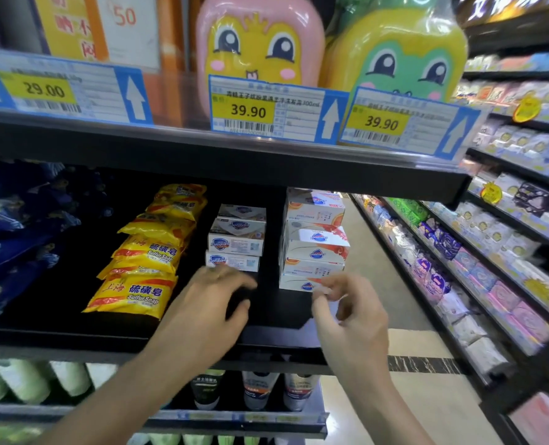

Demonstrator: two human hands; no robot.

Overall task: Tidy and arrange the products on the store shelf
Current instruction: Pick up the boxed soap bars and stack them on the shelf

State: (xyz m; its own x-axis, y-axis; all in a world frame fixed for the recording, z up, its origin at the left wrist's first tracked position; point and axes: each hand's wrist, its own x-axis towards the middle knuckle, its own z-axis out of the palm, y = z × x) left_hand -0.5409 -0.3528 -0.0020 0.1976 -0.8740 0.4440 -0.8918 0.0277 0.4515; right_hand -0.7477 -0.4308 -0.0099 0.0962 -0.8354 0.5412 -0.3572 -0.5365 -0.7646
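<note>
My left hand (212, 300) hovers open just below the white soap boxes (236, 242). My right hand (347, 303), fingers loosely curled, touches the orange boxes' (313, 252) bottom corner; grip unclear.

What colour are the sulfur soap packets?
Yellow with red bands, sulfur soap packets, head view.

price tags (246, 109) above; tiled aisle floor (424, 343) right.

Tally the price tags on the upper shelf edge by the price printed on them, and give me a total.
29.00 tag: 1
39.90 tags: 2, the middle one and the right one
Total: 3 price tags with a readable price
</note>
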